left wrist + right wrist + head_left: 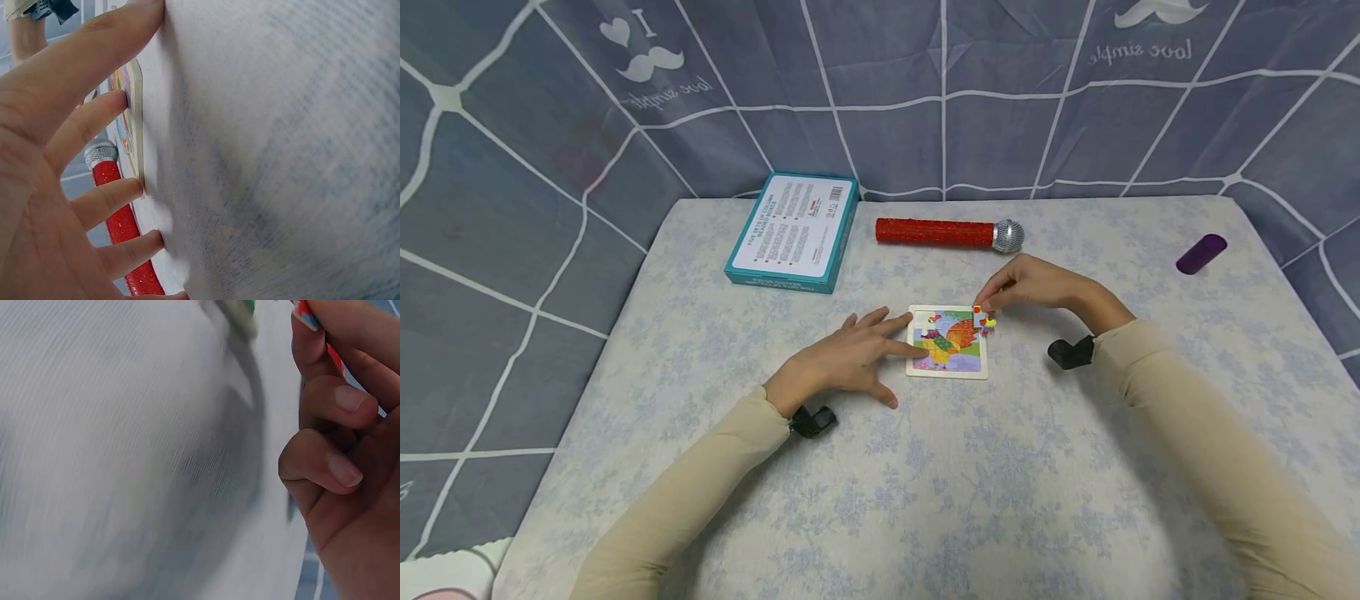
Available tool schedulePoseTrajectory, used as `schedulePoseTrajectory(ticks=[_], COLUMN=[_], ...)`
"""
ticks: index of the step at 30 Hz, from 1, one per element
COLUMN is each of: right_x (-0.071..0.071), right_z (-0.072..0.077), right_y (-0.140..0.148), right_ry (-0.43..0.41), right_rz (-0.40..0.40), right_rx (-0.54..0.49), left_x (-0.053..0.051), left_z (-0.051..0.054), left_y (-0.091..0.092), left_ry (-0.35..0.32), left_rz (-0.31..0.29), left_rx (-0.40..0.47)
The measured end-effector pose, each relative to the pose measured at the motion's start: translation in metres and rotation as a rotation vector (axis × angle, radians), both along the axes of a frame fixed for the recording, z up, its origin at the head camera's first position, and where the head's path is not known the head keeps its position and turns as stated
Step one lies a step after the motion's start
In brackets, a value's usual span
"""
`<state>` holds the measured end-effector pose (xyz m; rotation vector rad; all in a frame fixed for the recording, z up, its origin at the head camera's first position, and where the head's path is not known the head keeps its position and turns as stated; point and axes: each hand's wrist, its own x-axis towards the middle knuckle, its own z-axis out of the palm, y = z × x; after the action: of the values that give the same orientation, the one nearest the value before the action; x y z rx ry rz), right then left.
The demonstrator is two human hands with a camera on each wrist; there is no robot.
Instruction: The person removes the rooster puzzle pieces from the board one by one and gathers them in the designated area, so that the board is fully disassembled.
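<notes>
A small square jigsaw puzzle (pixel 953 363) with a colourful hen picture and a pale border lies flat on the table. My left hand (pixel 842 358) is spread out at its left side, with the index fingertip on the picture and another fingertip at the border. Between thumb and index finger, my right hand (pixel 1037 285) pinches a puzzle piece (pixel 979 318) over the upper right corner of the puzzle. In the right wrist view only an edge of that puzzle piece (pixel 306 316) shows, and the other fingers are curled in.
Behind the puzzle lies a red glittery microphone (pixel 936 232) with a silver head. A teal box (pixel 796 229) with a white printed label is at the back left. Toward the right edge of the patterned table (pixel 925 500) lies a purple cylinder (pixel 1201 253). A grey curtain (pixel 895 58) hangs behind.
</notes>
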<state>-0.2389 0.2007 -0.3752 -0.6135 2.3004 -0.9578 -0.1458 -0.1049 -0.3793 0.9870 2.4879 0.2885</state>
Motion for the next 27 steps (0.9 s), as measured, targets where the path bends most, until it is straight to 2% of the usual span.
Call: schedulePoseTrajectory(ticks=[11,19,27], right_x=[-0.001,-0.004,-0.001], right_z=[-0.004,-0.011,-0.011], right_y=[0.036,0.038,0.034], right_ry=[-0.007,-0.003,0.024], right_rz=[-0.049,-0.058,-0.073], right_rx=[0.041,0.029,0.054], left_x=[0.0,0.0,0.0], left_z=[0.0,0.0,0.0], left_y=[-0.002,-0.002,-0.001], left_ry=[-0.009,-0.012,-0.01], left_rz=[0.009,0.008,0.004], left_rx=[0.016,0.02,0.017])
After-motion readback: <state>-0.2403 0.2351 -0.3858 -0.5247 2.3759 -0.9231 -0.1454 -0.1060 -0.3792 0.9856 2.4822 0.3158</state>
